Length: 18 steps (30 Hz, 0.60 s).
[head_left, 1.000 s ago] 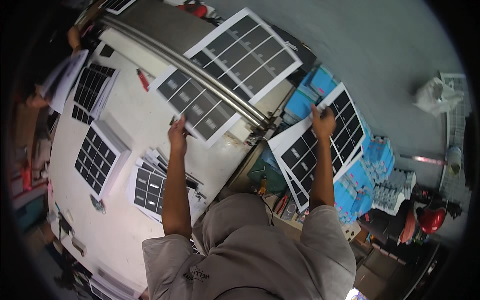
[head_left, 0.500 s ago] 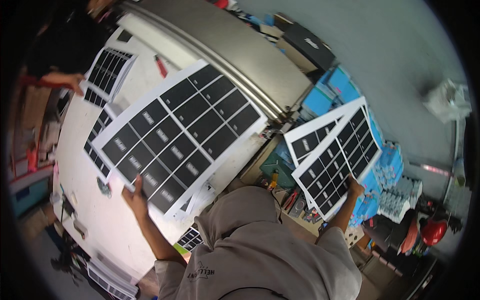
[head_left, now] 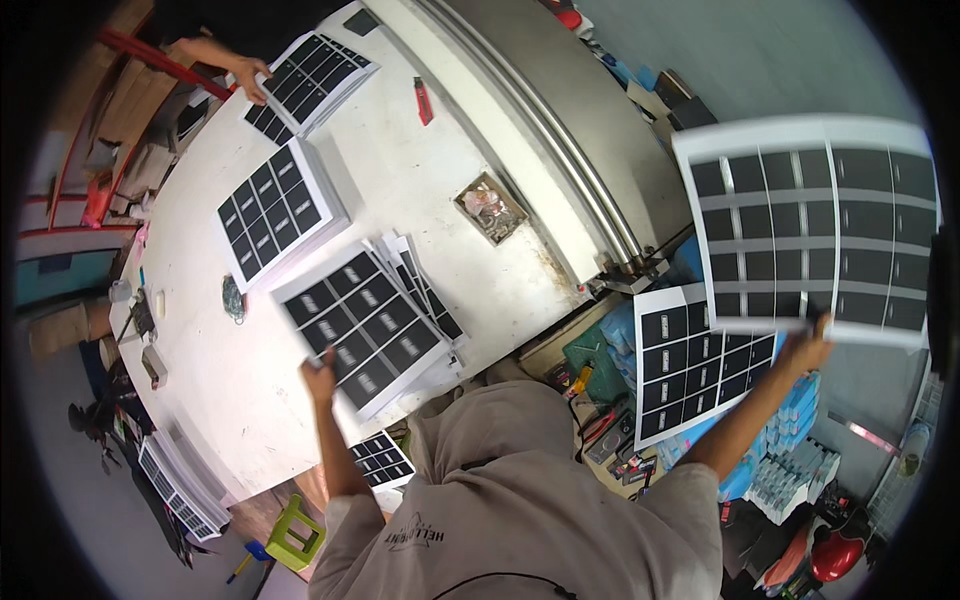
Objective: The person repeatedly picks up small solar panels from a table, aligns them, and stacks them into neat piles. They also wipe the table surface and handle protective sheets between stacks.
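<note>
Pinched at its near left corner by my left hand [head_left: 319, 382], a white sheet printed with black rectangles [head_left: 362, 322] is held over the near part of the white table. Loose strips of similar printed paper [head_left: 428, 292] show past its far right edge. Out to the right, my right hand [head_left: 806, 350] is closed on the lower edge of another printed sheet [head_left: 815, 240], raised and blurred by motion. Partly covered by that sheet and my right forearm, a further printed sheet [head_left: 675, 375] rests over blue bundles.
Stacked printed sheets [head_left: 270, 215] lie on the white table [head_left: 200, 390]. Beyond them, another person's hand [head_left: 247, 78] touches a second stack [head_left: 318, 80]. A red cutter knife [head_left: 423, 100], a small tray [head_left: 490, 208] and a long metal roller machine [head_left: 560, 130] stand along the far right side.
My right hand has lifted its sheet up and outward, leaving another sheet below. The left sheet has come lower and nearer me, uncovering the stack and small tray. The view has shifted.
</note>
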Each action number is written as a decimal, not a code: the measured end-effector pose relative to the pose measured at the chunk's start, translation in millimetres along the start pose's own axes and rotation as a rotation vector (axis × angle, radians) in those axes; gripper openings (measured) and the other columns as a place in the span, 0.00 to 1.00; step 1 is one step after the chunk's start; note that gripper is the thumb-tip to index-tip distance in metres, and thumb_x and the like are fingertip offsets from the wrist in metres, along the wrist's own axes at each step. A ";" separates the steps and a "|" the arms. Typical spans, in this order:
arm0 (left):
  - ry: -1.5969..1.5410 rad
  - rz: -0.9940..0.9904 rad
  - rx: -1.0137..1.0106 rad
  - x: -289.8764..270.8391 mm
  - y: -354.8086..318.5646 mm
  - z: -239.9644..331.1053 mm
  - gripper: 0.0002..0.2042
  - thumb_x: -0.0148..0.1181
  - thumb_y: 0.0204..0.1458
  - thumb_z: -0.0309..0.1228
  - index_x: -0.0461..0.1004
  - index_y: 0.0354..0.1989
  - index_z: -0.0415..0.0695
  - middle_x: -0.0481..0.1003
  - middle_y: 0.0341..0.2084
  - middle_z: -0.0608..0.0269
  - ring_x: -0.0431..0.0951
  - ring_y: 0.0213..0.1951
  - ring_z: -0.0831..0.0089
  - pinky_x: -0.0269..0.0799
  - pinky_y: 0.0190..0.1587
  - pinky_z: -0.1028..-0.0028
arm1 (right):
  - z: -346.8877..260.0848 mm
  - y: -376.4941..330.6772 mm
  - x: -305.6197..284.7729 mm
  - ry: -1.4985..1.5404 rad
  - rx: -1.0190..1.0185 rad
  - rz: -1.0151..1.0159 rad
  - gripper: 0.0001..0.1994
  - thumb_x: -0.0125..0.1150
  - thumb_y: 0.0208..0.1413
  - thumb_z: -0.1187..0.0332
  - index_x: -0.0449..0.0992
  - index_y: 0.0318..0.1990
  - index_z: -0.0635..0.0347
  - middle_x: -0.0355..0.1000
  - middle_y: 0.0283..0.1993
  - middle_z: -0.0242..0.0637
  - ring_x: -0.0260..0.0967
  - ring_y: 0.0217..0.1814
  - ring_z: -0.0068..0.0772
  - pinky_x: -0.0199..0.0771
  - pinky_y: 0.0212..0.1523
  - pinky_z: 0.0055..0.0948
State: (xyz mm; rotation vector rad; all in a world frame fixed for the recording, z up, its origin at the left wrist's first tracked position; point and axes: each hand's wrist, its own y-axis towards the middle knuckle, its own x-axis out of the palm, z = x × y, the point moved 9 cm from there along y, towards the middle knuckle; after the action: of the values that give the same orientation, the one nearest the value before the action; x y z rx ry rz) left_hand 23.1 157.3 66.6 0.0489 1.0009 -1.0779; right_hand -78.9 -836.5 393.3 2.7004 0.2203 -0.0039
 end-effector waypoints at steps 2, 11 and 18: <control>0.033 0.214 0.112 32.7 27.6 -90.6 0.31 0.75 0.43 0.53 0.72 0.24 0.31 0.77 0.25 0.50 0.74 0.27 0.59 0.71 0.36 0.57 | 40.6 -1.4 106.0 0.076 0.188 -0.003 0.16 0.75 0.50 0.58 0.74 0.28 0.57 0.62 0.21 0.28 0.53 0.19 0.23 0.52 0.17 0.32; 0.157 0.590 0.374 77.1 -23.9 80.9 0.37 0.73 0.43 0.56 0.73 0.50 0.34 0.71 0.50 0.41 0.67 0.56 0.45 0.65 0.54 0.50 | 210.0 -125.5 330.9 0.095 0.238 -0.228 0.19 0.64 0.59 0.60 0.78 0.41 0.74 0.77 0.39 0.47 0.74 0.43 0.39 0.75 0.44 0.38; -0.545 -0.459 0.256 257.0 -33.8 274.2 0.27 0.71 0.52 0.45 0.74 0.52 0.36 0.79 0.44 0.55 0.78 0.49 0.64 0.69 0.53 0.66 | 150.2 -147.8 208.8 -0.451 0.137 -0.778 0.19 0.69 0.56 0.54 0.80 0.30 0.66 0.72 0.22 0.33 0.67 0.22 0.22 0.66 0.25 0.23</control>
State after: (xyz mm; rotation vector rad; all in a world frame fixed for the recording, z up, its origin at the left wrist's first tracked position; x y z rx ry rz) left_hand 203.0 -174.4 60.7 -0.2674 0.3806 -1.5294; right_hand 109.0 -734.7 187.6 2.4731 1.1249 -0.8624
